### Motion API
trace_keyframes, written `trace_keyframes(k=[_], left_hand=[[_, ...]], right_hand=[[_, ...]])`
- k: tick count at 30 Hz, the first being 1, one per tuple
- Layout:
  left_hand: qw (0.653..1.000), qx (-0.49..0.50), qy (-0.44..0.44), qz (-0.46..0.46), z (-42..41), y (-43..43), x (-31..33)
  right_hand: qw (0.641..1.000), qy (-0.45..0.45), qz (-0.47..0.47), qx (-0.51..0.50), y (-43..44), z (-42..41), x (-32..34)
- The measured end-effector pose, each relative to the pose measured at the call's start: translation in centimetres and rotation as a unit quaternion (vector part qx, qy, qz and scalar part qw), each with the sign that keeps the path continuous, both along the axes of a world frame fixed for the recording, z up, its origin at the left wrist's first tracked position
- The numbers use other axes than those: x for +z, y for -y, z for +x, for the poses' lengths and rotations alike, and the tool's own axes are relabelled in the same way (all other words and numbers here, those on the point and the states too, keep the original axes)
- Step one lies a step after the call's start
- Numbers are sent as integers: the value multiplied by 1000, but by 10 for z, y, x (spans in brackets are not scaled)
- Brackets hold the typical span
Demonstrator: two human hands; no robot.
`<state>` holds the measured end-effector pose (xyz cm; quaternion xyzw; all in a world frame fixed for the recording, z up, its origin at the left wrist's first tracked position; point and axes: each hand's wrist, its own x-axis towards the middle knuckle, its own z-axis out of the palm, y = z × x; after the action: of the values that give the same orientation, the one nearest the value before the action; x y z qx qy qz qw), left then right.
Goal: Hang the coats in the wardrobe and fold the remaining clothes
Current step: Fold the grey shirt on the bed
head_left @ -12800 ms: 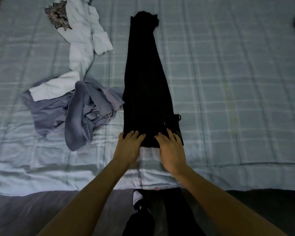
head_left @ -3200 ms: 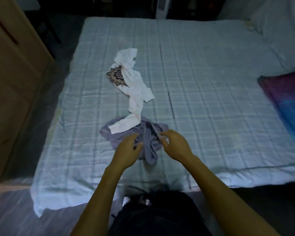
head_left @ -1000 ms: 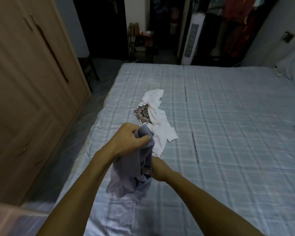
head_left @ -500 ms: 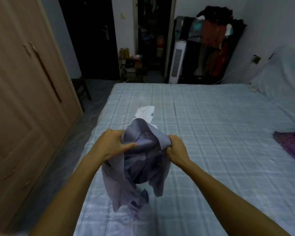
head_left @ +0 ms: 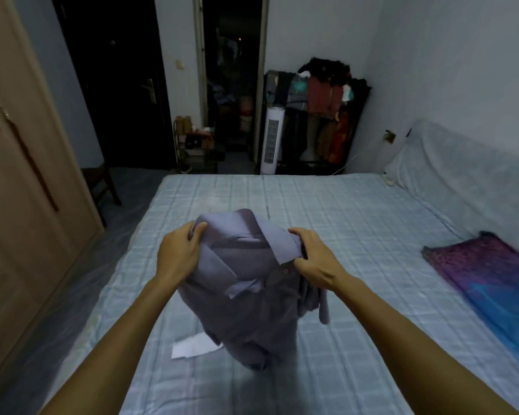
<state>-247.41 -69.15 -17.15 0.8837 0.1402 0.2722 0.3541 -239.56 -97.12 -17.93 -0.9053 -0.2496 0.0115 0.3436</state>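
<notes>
A grey-purple collared shirt (head_left: 246,283) hangs in the air above the bed, bunched, its collar toward me. My left hand (head_left: 179,254) grips the collar's left side. My right hand (head_left: 313,260) grips the collar's right side near a button. The shirt's lower part dangles close to the checked light-blue bedsheet (head_left: 357,235). A piece of the white shirt (head_left: 194,348) shows on the bed under the hanging shirt; most of it is hidden.
A wooden wardrobe (head_left: 21,181) with shut doors stands at the left. A purple and blue cloth (head_left: 498,283) lies at the bed's right edge. Beyond the bed are a dark door (head_left: 123,94), a white tower fan (head_left: 271,140) and a loaded clothes rack (head_left: 321,115).
Both hands have lifted the grey-purple shirt off the bed and spread its collar wider apart. My view has tilted up toward the room.
</notes>
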Motion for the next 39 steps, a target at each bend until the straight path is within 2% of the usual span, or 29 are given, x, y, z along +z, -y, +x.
trace_keyframes(k=[4, 8, 10, 13, 17, 21, 24, 27, 30, 32, 36, 39], left_hand=[[999, 5, 51, 13, 14, 29, 16], [998, 21, 56, -7, 21, 80, 24], [997, 31, 59, -27, 26, 109, 27], [997, 40, 63, -22, 32, 147, 38], [995, 52, 81, -28, 39, 187, 51], [996, 34, 76, 16, 43, 212, 53], [995, 40, 89, 5, 44, 221, 55], [993, 67, 94, -16, 50, 224, 61], [992, 81, 92, -27, 56, 219, 69], [992, 77, 89, -34, 60, 213, 73], [992, 62, 107, -33, 72, 204, 75], [993, 26, 115, -13, 83, 191, 72]], right_hand=[[993, -108, 47, 24, 36, 13, -2], [991, -123, 42, 27, 76, 20, -10], [995, -96, 19, 25, 97, 23, -15], [1000, 14, 17, 17, 122, 26, -19], [984, 59, 162, -48, 145, 37, -20], [951, -42, 282, -121, 155, 44, -8], [962, -84, 221, -139, 159, 52, -7], [978, -100, 183, -31, 163, 46, -2], [990, -60, 88, 94, 166, 46, 5], [994, -20, 51, 96, 163, 52, 7], [996, 53, 54, 44, 160, 65, 16], [988, 29, 152, 11, 155, 70, 27]])
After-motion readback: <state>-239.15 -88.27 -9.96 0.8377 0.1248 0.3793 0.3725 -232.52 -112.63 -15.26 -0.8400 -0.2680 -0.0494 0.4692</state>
